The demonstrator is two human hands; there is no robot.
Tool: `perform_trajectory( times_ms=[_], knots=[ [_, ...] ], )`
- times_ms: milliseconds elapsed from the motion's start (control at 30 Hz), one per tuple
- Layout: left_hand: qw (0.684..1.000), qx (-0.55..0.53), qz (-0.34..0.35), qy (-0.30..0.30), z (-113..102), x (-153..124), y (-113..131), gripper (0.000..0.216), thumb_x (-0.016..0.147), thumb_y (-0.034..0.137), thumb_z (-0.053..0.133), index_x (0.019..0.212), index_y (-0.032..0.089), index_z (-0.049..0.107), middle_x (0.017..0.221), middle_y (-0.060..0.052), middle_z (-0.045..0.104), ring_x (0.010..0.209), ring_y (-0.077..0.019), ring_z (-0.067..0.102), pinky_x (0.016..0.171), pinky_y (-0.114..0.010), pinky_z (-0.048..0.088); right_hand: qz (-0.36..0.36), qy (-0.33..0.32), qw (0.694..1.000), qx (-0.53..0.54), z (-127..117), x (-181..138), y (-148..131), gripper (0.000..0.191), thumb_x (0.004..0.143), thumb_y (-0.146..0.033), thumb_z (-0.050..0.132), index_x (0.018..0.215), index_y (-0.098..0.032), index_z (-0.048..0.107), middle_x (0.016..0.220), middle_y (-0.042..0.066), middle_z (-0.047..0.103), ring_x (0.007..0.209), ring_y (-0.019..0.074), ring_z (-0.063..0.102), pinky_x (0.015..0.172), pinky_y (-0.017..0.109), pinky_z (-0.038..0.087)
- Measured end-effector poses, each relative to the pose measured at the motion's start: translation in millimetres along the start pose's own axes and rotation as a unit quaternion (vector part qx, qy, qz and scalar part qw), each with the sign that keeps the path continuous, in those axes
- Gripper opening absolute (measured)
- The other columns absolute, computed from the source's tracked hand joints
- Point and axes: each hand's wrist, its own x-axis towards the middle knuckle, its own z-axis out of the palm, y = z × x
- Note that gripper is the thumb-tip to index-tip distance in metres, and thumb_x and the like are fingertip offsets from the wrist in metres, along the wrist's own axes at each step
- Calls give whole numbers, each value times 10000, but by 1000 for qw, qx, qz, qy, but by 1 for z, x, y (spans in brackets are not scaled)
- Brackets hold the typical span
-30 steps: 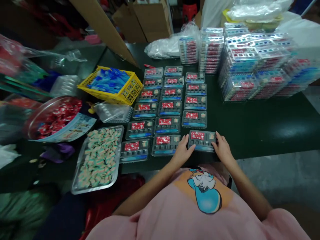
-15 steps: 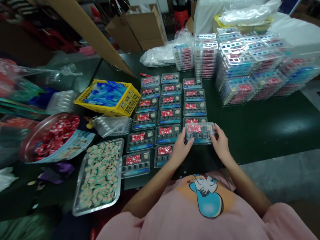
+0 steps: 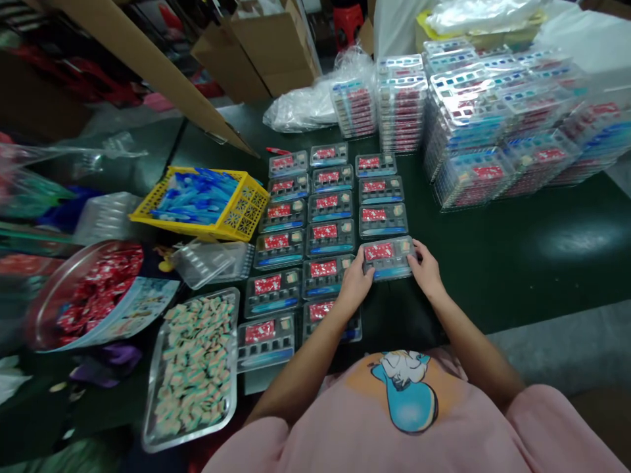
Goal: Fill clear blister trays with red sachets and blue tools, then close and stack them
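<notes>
The left hand point(image 3: 355, 282) and right hand point(image 3: 428, 270) pinch opposite ends of one clear blister tray point(image 3: 392, 259), thumbs on the near edge and fingers curled round the sides; whether it touches the table cannot be told. It sits to the right of the yellow basket point(image 3: 252, 209) and nearer the wearer, holding a red patterned packet point(image 3: 378, 251) and a blue pen point(image 3: 393, 272). Similar filled trays point(image 3: 331, 238) lie in columns right of the basket (blue pens point(image 3: 194, 197) heap inside it), and tall stacks point(image 3: 473, 125) stand farther right of it.
</notes>
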Motion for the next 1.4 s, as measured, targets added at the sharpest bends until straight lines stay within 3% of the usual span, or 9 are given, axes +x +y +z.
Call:
perform_trajectory(
  times_ms=[133,300,467,600,767,867,1033,1233,1400],
  knots=[
    [1000,5,14,-6,3,-4,1,717,810,225,616,1488,152,396,1434,-170,528,1358,-329,457,1134,-494,335,3,-7,999,42,-1,-4,2,524,827,-272,544,1343,-182,518,1244,121,639,1068,227,633,949,408,511],
    [997,15,69,15,11,-12,-2,707,835,200,570,1507,159,354,1560,-148,366,1469,-281,272,1206,-454,200,-52,31,998,0,-4,-15,-9,477,860,-280,513,1329,-199,542,1362,127,552,1210,245,537,962,401,497],
    [994,14,97,51,14,-28,3,604,920,233,475,1509,189,352,1598,-117,297,1500,-240,178,1225,-441,116,-48,54,997,37,-5,-23,-17,459,884,-308,508,1327,-197,545,1240,119,622,1040,216,602,901,371,514],
    [989,-80,61,104,11,-30,6,583,940,305,483,1505,237,358,1549,-96,399,1436,-226,348,1193,-403,237,-15,33,990,133,-5,-27,-19,488,854,-343,553,1317,-193,526,1205,114,627,1031,204,618,923,365,520],
    [950,-280,-30,132,10,-20,11,730,841,301,632,1504,227,335,1293,-103,613,1132,-196,618,995,-344,473,-6,-19,979,201,-10,-32,-21,565,809,-327,593,1349,-225,463,1157,86,626,1032,191,629,923,353,527],
    [937,-320,-57,129,10,-19,20,693,772,283,700,1417,214,454,1030,-48,682,965,-169,649,909,-315,505,-14,-42,979,199,-14,-35,-24,612,800,-311,579,1383,-243,407,1230,101,596,1040,190,636,909,348,536],
    [917,-363,-80,144,9,-22,30,447,753,316,714,1168,203,591,783,21,612,738,-120,608,747,-255,504,-18,-38,980,195,-17,-39,-28,585,802,-284,541,1369,-244,403,1213,99,610,988,175,656,870,332,548],
    [911,-381,-91,131,11,-26,33,359,734,295,722,1053,199,587,794,18,620,719,-116,605,722,-247,499,-17,-25,988,153,-19,-50,-26,593,800,-261,485,1383,-218,384,1232,117,619,1039,185,651,877,327,544],
    [934,-336,-76,99,17,-34,32,515,740,308,725,1216,211,553,925,-28,672,862,-179,655,834,-320,525,1,-2,987,163,-21,-53,-25,591,776,-247,499,1357,-207,404,1194,120,629,1019,188,655,881,330,541]
  ],
)
